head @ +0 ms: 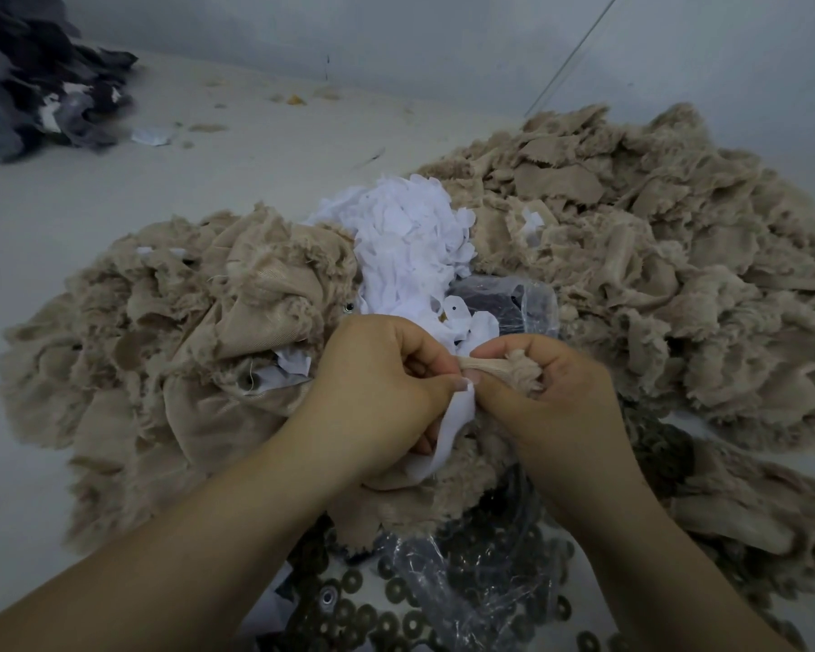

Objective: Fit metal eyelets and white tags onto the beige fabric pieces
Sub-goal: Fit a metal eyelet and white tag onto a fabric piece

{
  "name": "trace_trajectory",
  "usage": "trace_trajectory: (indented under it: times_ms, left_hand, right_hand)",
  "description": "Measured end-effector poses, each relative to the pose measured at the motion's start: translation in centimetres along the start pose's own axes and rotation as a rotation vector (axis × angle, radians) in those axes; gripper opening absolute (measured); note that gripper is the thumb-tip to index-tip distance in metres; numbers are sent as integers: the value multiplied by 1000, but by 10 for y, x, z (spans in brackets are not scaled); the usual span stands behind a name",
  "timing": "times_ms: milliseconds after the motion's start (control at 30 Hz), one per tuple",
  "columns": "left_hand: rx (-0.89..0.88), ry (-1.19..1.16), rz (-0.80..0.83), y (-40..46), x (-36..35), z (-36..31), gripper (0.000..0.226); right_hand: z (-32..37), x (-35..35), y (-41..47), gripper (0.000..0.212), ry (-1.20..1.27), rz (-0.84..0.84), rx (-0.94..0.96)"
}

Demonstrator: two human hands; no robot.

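Beige fabric piece (495,369), soft and frayed at the edges, sits bunched between both hands in the middle of the worktop (90,218). The left hand (377,392) pinches its end and also holds a white tag (448,430) that hangs down. The right hand (537,392) curls round the fluffy bunch.

Far left lies a dark cloth heap (34,72). Next comes a big beige fabric pile (184,331). Behind the hands sits a white tag heap (405,247) and a clear plastic bag (514,303). On the right is another beige pile (655,256). Dark metal ring eyelets (396,590) and crinkly plastic (467,581) lie below, partly hidden by the arms.
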State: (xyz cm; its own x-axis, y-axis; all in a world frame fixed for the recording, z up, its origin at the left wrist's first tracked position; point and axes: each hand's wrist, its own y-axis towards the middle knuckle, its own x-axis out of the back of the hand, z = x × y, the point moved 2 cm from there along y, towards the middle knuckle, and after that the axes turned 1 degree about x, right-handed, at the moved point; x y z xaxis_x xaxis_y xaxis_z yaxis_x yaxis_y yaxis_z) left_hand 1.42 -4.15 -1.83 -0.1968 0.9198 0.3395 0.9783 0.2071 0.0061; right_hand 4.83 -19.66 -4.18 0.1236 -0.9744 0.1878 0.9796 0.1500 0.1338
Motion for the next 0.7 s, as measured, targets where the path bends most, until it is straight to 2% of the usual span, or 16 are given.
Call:
trace_trajectory:
  times_ms: [167, 367, 433, 567, 700]
  left_hand:
    - [-83, 115, -19, -1, -4, -1, 14]
    - [-87, 23, -57, -2, -3, 2, 10]
    - [-71, 29, -66, -2, -3, 3, 12]
    - [-59, 35, -23, -4, -4, 5, 12]
    - [-54, 28, -17, -5, -4, 6, 20]
  right_hand:
    - [-3, -2, 0, 11, 98, 40, -60]
    - [-4, -3, -1, 10, 190, 30, -98]
    - [-4, -4, -1, 4, 221, 49, -105]
    - [0, -4, -2, 22, 250, 111, -71]
    - [-1, -2, 1, 25, 372, 190, -160]
